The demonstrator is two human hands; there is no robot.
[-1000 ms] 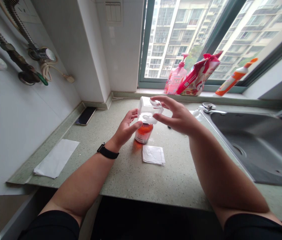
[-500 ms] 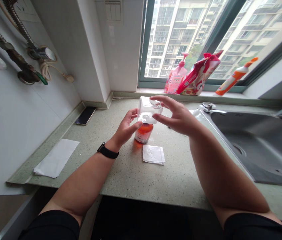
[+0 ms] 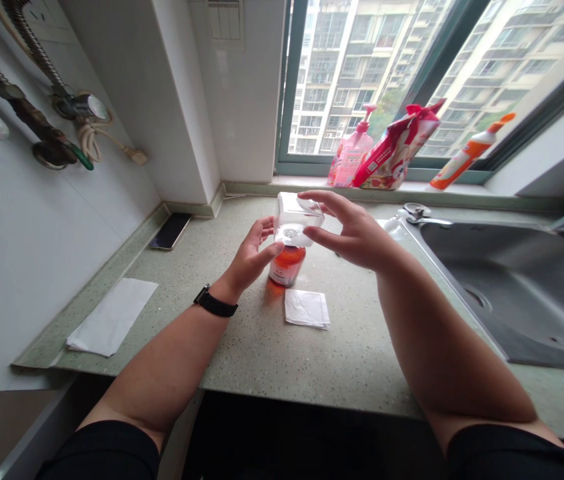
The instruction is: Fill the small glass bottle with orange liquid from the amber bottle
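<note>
Fingers of left hand [image 3: 245,263] hold left side of clear container [image 3: 285,217], mid-frame. Directly under it in frame: orange bottle [image 3: 287,269], label "M", smaller print unreadable. White napkin [image 3: 307,309] just below. Right hand [image 3: 362,235] grasps container's right side. Counter [image 3: 352,360] spans napkin to sink [image 3: 527,287] edge, frame right.

The clear container [image 3: 289,217] hides the top of the amber bottle [image 3: 295,257], whose smaller label lettering is too fine to read. Where the right grip's [image 3: 349,230] fingertips meet the container is partly obscured. At the bottle's three o'clock, a tiny dark object [image 3: 338,253] defies identification. The sink [image 3: 552,273] runs off at three o'clock, the ribbed metal hose [image 3: 37,50] near ten.
</note>
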